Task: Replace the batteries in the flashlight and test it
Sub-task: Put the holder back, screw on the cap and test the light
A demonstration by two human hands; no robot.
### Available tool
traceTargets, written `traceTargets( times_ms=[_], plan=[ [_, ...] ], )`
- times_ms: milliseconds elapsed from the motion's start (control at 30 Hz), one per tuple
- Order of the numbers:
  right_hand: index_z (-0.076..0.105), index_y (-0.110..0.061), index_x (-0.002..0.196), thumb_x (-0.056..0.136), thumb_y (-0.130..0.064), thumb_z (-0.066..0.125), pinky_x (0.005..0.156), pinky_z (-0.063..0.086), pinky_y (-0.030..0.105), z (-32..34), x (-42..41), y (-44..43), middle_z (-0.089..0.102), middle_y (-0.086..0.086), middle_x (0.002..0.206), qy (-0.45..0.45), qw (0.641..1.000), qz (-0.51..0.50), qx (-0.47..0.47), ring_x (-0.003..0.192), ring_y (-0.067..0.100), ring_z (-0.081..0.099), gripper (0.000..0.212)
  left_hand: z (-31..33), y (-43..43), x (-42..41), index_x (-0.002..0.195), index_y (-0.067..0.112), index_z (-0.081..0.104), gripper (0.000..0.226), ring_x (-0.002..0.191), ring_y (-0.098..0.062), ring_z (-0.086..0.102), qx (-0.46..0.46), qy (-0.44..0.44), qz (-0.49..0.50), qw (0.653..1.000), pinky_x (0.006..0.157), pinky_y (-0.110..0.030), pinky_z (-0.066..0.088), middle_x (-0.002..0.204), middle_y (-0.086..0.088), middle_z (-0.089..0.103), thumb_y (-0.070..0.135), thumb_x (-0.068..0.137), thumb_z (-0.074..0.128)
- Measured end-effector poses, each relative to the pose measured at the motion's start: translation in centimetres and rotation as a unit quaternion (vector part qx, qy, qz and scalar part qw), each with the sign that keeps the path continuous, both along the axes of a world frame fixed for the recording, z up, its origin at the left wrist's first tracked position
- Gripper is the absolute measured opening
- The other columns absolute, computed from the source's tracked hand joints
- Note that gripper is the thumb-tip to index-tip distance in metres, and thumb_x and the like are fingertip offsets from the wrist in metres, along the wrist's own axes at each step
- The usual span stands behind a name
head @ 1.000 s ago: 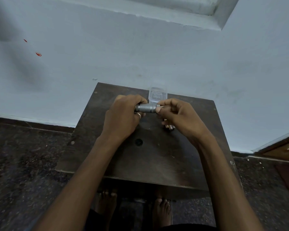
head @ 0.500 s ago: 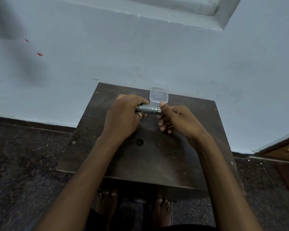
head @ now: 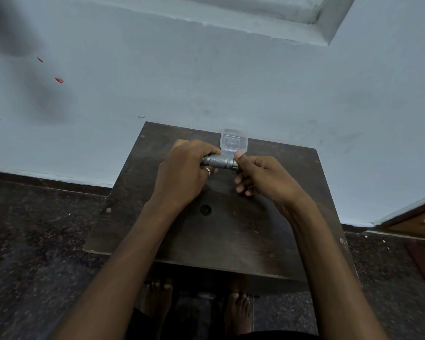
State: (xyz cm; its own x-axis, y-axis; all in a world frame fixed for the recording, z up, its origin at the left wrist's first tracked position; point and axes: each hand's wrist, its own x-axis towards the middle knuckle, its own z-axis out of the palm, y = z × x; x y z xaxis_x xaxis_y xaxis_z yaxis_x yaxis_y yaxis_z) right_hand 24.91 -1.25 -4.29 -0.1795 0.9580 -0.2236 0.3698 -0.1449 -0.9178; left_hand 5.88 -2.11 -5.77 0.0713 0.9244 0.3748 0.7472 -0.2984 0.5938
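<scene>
A short grey metal flashlight (head: 220,161) with a knurled body lies level above the dark table (head: 231,236). My left hand (head: 185,173) grips its left end, hiding that end. My right hand (head: 260,177) is at its right end, the thumb against the end rim and the other fingers curled below it. Whether the right hand holds a small part there, I cannot tell. No battery shows.
A small clear plastic box (head: 233,141) stands at the table's far edge, just behind the flashlight. A dark round mark (head: 205,209) sits mid-table. A pale wall rises behind, with dark speckled floor around and my bare feet (head: 238,307) under the near edge.
My right hand has shifted from covering the flashlight's right end from above to sitting lower, thumb up against the end. The left hand kept its grip.
</scene>
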Motion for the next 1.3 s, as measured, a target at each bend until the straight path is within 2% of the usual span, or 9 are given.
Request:
traceTargets(
  times_ms=[100, 233, 400, 567, 767, 867, 967, 1067, 1300],
  plan=[
    [0.068, 0.004, 0.100, 0.102, -0.049, 0.049, 0.050, 0.051, 0.020, -0.1, 0.0, 0.0, 0.071, 0.004, 0.072, 0.002, 1.000, -0.007, -0.006, 0.060, 0.011, 0.069, 0.056, 0.0, 0.0, 0.0, 0.107, 0.034, 0.070, 0.034, 0.102, -0.011, 0.051, -0.002, -0.003, 0.003, 1.000, 0.075, -0.039, 0.051, 0.100, 0.016, 0.068, 0.020, 0.078, 0.077],
    [0.070, -0.015, 0.101, 0.096, -0.027, 0.068, 0.060, 0.057, 0.022, -0.2, 0.4, 0.2, 0.072, 0.003, 0.084, 0.051, 0.998, -0.012, 0.040, 0.075, 0.011, 0.072, 0.013, 0.0, 0.0, -0.1, 0.105, 0.036, 0.070, 0.033, 0.102, -0.013, 0.051, -0.006, -0.006, 0.011, 1.000, 0.074, -0.040, 0.052, 0.098, 0.017, 0.067, 0.020, 0.077, 0.077],
    [0.071, -0.017, 0.101, 0.082, 0.005, 0.077, 0.065, 0.058, 0.020, -0.2, 0.9, 0.4, 0.076, -0.005, 0.080, 0.089, 0.994, 0.004, 0.055, 0.073, 0.006, 0.070, 0.029, 0.0, 0.0, -0.1, 0.107, 0.035, 0.070, 0.033, 0.100, -0.013, 0.051, -0.004, -0.005, 0.011, 1.000, 0.074, -0.041, 0.052, 0.098, 0.017, 0.067, 0.021, 0.078, 0.077],
    [0.071, -0.016, 0.095, 0.094, -0.013, 0.070, 0.058, 0.054, 0.018, -0.4, 0.7, 0.3, 0.073, -0.004, 0.074, 0.069, 0.997, 0.007, 0.045, 0.070, 0.005, 0.070, 0.003, 0.1, 0.0, -0.1, 0.105, 0.035, 0.070, 0.032, 0.099, -0.013, 0.051, -0.003, -0.008, 0.010, 1.000, 0.074, -0.040, 0.052, 0.098, 0.017, 0.068, 0.021, 0.077, 0.077],
    [0.069, -0.004, 0.090, 0.101, -0.048, 0.052, 0.050, 0.049, 0.018, -0.1, -0.2, 0.0, 0.067, 0.001, 0.068, 0.005, 1.000, -0.010, 0.001, 0.061, 0.012, 0.069, 0.049, 0.1, 0.0, 0.1, 0.107, 0.034, 0.070, 0.034, 0.100, -0.014, 0.052, -0.003, -0.007, 0.003, 1.000, 0.077, -0.042, 0.052, 0.100, 0.015, 0.068, 0.020, 0.077, 0.077],
    [0.071, -0.003, 0.099, 0.101, -0.046, 0.054, 0.052, 0.051, 0.019, -0.1, -0.2, -0.1, 0.071, 0.002, 0.075, 0.008, 1.000, -0.018, 0.011, 0.065, 0.011, 0.070, 0.046, 0.1, 0.0, 0.0, 0.106, 0.034, 0.070, 0.033, 0.100, -0.015, 0.052, -0.002, -0.008, 0.008, 1.000, 0.075, -0.042, 0.052, 0.099, 0.015, 0.068, 0.021, 0.077, 0.077],
    [0.070, -0.012, 0.105, 0.095, -0.023, 0.070, 0.060, 0.055, 0.022, 0.2, 0.1, -0.1, 0.072, 0.007, 0.084, 0.046, 0.998, -0.009, 0.046, 0.075, 0.012, 0.068, 0.014, 0.1, 0.0, -0.1, 0.105, 0.035, 0.070, 0.032, 0.099, -0.015, 0.051, -0.005, -0.012, 0.015, 1.000, 0.073, -0.041, 0.052, 0.098, 0.016, 0.068, 0.023, 0.077, 0.078],
    [0.070, -0.016, 0.103, 0.088, -0.004, 0.074, 0.059, 0.055, 0.020, 0.2, 0.3, 0.1, 0.073, 0.007, 0.084, 0.085, 0.995, -0.008, 0.055, 0.078, 0.014, 0.067, 0.019, 0.1, 0.0, -0.1, 0.106, 0.035, 0.070, 0.033, 0.098, -0.014, 0.051, 0.001, -0.016, 0.012, 1.000, 0.073, -0.039, 0.051, 0.098, 0.016, 0.068, 0.022, 0.076, 0.079],
    [0.071, -0.011, 0.092, 0.099, -0.028, 0.064, 0.056, 0.052, 0.019, 0.1, 0.1, -0.1, 0.072, 0.002, 0.075, 0.037, 0.998, -0.006, 0.043, 0.069, 0.010, 0.070, 0.020, 0.1, 0.1, 0.0, 0.107, 0.033, 0.070, 0.034, 0.098, -0.017, 0.053, -0.002, -0.009, 0.008, 1.000, 0.077, -0.042, 0.052, 0.099, 0.014, 0.069, 0.021, 0.076, 0.078]
  ],
)
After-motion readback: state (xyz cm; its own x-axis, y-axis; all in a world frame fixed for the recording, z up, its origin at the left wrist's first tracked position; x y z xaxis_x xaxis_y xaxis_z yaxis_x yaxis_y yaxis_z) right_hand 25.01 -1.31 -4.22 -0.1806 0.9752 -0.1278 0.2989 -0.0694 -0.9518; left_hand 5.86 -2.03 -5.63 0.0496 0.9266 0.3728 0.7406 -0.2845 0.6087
